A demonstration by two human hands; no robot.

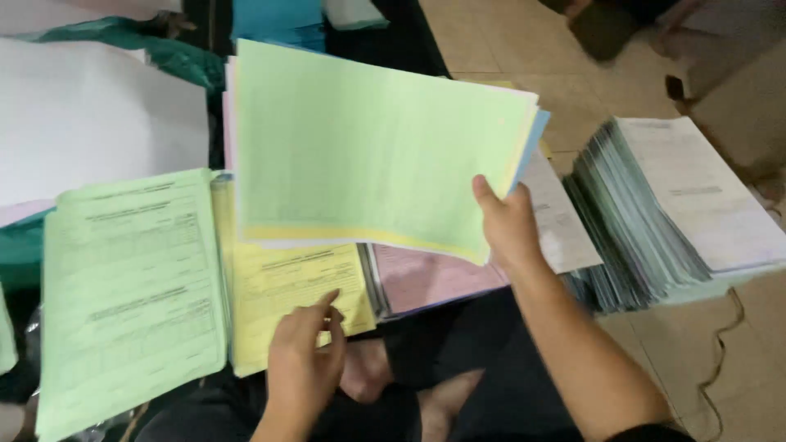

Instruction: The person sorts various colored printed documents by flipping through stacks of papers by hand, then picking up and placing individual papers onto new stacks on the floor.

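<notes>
My right hand (508, 225) pinches the right edge of a thin set of paper sheets (368, 147), green on top with yellow, white, pink and blue edges showing, and holds it up flat above the piles. My left hand (304, 356) reaches down with a finger touching the stack of yellow printed forms (278, 290), fingers apart and nothing gripped. Left of it lies a stack of green printed forms (131, 286). A pink stack (430, 278) sits to the right of the yellow one, partly hidden under the raised sheets.
A tall fanned pile of collated forms (655, 205) with a white sheet on top rests on the tiled floor at the right. Large white sheets (90, 115) lie at the upper left. A cord (720, 360) trails across the floor at lower right. Someone's foot (606, 29) shows at the top.
</notes>
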